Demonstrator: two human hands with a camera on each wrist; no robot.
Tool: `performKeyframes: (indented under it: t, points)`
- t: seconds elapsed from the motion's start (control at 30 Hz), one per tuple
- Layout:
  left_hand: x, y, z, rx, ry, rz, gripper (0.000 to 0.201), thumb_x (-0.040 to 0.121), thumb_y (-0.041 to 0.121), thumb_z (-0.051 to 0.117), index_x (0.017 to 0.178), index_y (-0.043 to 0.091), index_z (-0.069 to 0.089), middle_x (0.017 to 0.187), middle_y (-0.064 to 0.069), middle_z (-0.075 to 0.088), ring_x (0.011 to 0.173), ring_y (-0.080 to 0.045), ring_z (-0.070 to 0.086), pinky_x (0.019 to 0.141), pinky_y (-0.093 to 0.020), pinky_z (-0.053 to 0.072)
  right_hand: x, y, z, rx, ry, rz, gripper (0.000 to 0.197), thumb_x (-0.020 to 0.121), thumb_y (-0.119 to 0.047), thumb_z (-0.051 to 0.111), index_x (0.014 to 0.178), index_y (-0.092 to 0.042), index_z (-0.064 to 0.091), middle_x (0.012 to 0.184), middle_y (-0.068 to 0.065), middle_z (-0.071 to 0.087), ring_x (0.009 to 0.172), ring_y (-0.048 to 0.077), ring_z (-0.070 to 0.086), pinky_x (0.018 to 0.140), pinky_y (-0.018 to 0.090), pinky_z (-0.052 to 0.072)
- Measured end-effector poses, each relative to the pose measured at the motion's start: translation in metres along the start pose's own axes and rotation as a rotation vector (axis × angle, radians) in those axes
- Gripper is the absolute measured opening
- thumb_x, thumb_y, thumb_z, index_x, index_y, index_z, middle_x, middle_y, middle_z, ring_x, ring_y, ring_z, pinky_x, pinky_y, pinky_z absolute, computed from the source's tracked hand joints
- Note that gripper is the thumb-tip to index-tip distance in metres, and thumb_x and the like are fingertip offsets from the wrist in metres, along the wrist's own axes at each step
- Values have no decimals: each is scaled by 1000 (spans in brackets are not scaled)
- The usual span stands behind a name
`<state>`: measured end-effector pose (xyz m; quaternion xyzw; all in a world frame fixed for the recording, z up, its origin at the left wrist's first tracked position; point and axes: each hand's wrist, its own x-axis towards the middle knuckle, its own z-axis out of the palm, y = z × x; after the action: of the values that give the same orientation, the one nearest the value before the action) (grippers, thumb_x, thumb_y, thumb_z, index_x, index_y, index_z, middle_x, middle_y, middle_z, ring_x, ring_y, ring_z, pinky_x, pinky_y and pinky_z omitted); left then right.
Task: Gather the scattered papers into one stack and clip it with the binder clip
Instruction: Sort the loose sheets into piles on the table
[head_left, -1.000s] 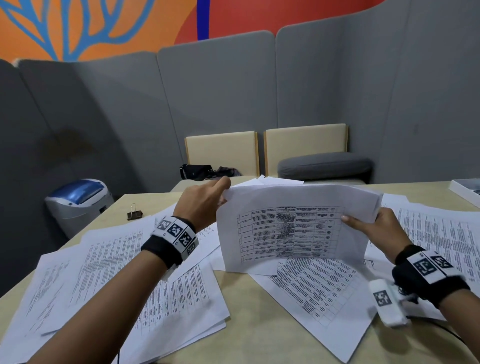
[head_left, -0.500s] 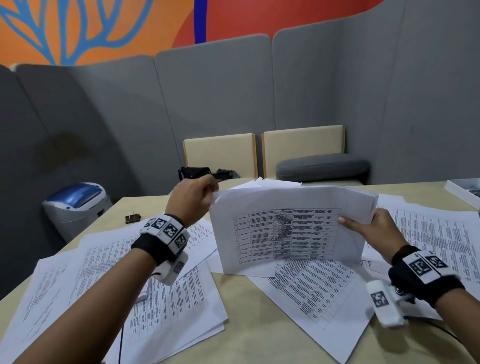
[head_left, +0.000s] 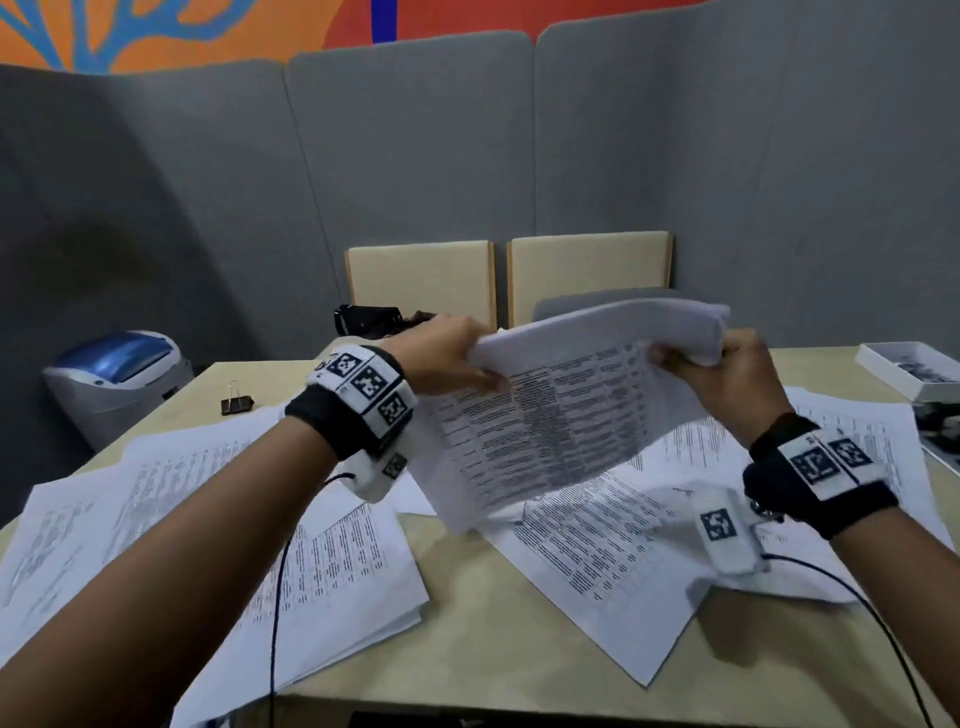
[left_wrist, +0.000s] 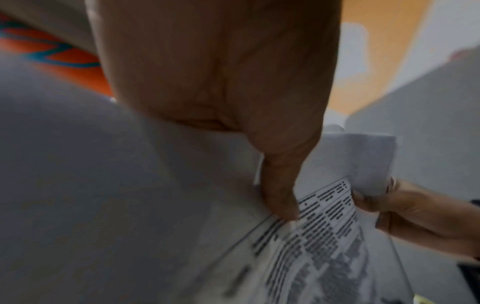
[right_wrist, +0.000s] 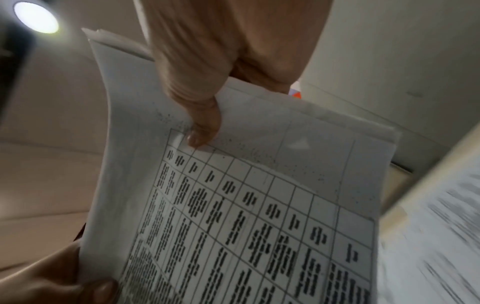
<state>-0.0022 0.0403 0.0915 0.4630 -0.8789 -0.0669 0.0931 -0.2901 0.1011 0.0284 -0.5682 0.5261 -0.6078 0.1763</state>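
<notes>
Binder clip (head_left: 237, 402) waits at ten o'clock on the table (head_left: 483, 649). Left hand (head_left: 441, 353) pinches the stack (head_left: 566, 410), right hand (head_left: 727, 379) grips its opposite edge, likely squaring it; loose papers (head_left: 332, 561) remain below.

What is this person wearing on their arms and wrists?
Bare forearms, no sleeves. Each wrist has a black band topped with white blocks printed with black square markers. A small white tagged camera unit hangs under each wrist, trailing a thin black cable.
</notes>
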Motion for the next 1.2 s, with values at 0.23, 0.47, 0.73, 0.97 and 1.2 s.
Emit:
performKeyframes:
  t: [0.23,0.47,0.73,0.97,1.2]
  points:
    - [-18,-24,25,-310,156,-123,16,86,32,71,79,22,61,67,10,60,60,-8,57,52,-23,40,35,-20,-25,-182,70,-87,35,81,-22,80,111,-20,64,93,-5,70,80,0,66,76,16,53]
    - [-62,-81,129,-778,247,-596,25,89,21,69,76,0,62,61,-9,55,53,-18,48,54,-27,37,-7,68,-10,-498,-357,400,40,83,-26,77,117,-19,57,106,3,66,101,25,66,71,27,46]
    - [-77,-93,168,-902,48,-805,39,90,24,68,108,-9,60,88,-18,65,76,-30,60,68,-32,48,-35,97,32,-996,-708,455,72,82,-48,73,137,-13,43,135,10,50,110,24,55,83,32,49]
    - [-74,-84,167,-970,65,-803,33,93,14,63,113,-10,53,102,-21,55,72,-18,52,45,-14,46,-15,60,5,-830,-620,368,19,91,-25,61,83,-7,61,84,12,64,69,21,56,58,29,37]
    - [-79,-85,166,-1026,79,-774,38,89,18,69,113,-8,54,120,-27,60,104,-35,59,75,-28,48,9,-65,-62,-288,-156,71,23,94,-26,62,72,-21,64,59,-6,67,53,10,62,61,33,44]
